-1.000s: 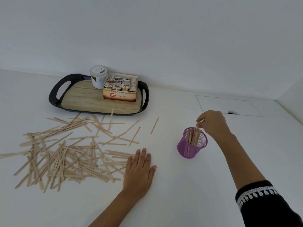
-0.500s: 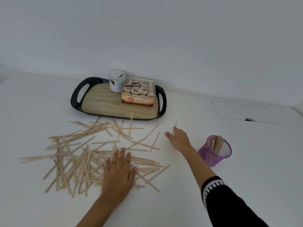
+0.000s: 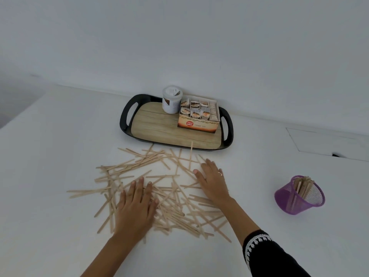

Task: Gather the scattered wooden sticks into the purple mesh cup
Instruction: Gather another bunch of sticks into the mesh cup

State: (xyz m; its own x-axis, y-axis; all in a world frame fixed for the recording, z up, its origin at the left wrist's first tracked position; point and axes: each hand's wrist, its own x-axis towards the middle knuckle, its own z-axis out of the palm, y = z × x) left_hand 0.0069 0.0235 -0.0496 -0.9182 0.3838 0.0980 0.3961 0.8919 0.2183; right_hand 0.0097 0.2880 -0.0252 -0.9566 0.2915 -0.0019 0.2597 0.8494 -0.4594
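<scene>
- Head view, white table [image 3: 60, 226] below a plain white wall [image 3: 179, 37]; entries run left to right.
- Scattered wooden sticks [image 3: 127, 166]: a loose, crisscrossed heap on the table, centre-left of the scene. The leftmost sticks lie flat and point out to the left; the farthest ones reach up to the near rim of the tray. Many overlap one another.
- My left hand [image 3: 135, 206]: palm down, flat on the near-left part of the heap. Fingers straight and slightly spread, pointing away from me. They press on the sticks and grasp none.
- Black tray [image 3: 124, 118] with a wood-patterned floor: far side of the table, close to the wall, just beyond the heap. One stick stands nearly perpendicular to its near rim, tip touching or just over it; I cannot tell which.
- White jar [image 3: 172, 99]: upright on the far part of the tray, lid on.
- Tea box [image 3: 198, 116]: open-topped carton just to the right of the jar, touching or nearly so, with sachets standing in rows inside.
- My right hand [image 3: 212, 180]: palm down on the right side of the heap, farther out than my left. Fingers extended and relaxed, lying on the sticks, nothing gripped. A ring [image 3: 220, 173] shows on one finger. Black sleeve [image 3: 265, 254] with a white patterned cuff on the forearm.
- Purple mesh cup [image 3: 299, 194]: on the table to the right, well apart from the heap and from both hands. Upright, with a bundle of sticks standing inside.
- Rectangular panel [image 3: 327, 144]: set flush in the table top, far right.
</scene>
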